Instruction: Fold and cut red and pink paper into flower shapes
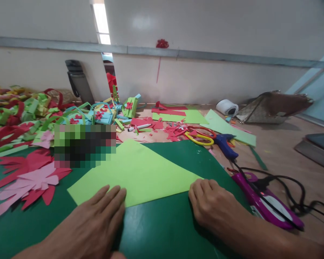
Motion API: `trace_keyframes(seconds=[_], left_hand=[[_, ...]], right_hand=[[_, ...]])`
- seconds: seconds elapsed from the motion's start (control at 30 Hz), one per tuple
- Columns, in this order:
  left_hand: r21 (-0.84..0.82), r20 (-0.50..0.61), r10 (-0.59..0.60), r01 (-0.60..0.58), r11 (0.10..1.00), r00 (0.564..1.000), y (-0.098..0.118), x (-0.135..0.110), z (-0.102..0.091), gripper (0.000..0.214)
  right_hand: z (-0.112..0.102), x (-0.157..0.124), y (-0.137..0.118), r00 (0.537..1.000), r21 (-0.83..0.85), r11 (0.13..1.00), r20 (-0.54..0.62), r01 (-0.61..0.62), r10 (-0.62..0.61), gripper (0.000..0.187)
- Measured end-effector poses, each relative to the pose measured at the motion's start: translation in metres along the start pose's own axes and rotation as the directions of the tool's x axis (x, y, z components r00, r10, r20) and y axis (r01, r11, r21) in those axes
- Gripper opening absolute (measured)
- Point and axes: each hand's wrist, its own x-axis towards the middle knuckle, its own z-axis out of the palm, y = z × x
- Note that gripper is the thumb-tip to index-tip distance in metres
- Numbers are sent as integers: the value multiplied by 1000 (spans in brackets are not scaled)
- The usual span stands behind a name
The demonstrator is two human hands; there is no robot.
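Observation:
A light green paper sheet (pixel 135 172), folded into a triangle, lies on a dark green mat (pixel 156 226). My left hand (pixel 97 219) rests flat on the sheet's near edge with its fingers stretched out. My right hand (pixel 213 205) sits at the sheet's right corner, fingers curled down onto the mat beside the fold. Neither hand holds anything.
Red and pink paper cut-outs (pixel 29 180) lie at the left. Behind are piles of paper strips (pixel 21 111), small paper baskets (pixel 102 113), yellow-and-red scissors (pixel 201 136), a blue glue gun (pixel 225 144), a purple glue gun (pixel 267 203) with black cables, a tape roll (pixel 226 107) and a bag (pixel 272 104).

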Motion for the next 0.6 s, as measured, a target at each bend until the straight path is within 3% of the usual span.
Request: trace_keyframes(seconds=[0.07, 0.13, 0.2, 0.33, 0.47, 0.6], left_hand=[[8, 59, -3, 3, 1000, 998, 8, 19, -10, 94], [-25, 162, 12, -8, 1000, 987, 17, 35, -23, 87], [-42, 166, -4, 11, 999, 986, 25, 46, -33, 77], [-21, 188, -31, 35, 999, 982, 36, 58, -36, 83], [-3, 196, -32, 34, 999, 980, 27, 48, -30, 86], [28, 203, -49, 44, 999, 978, 9, 20, -30, 83]], right_hand=[[0, -2, -1, 1000, 19, 1000, -5, -4, 4, 23], [-2, -1, -3, 1000, 47, 999, -13, -3, 4, 21], [-7, 2, -7, 999, 109, 994, -31, 16, -12, 23], [-13, 12, -14, 999, 256, 965, -30, 51, -44, 40], [-7, 10, -12, 997, 283, 959, -76, 8, 14, 38], [9, -10, 1, 980, 176, 984, -197, 4, 31, 45]])
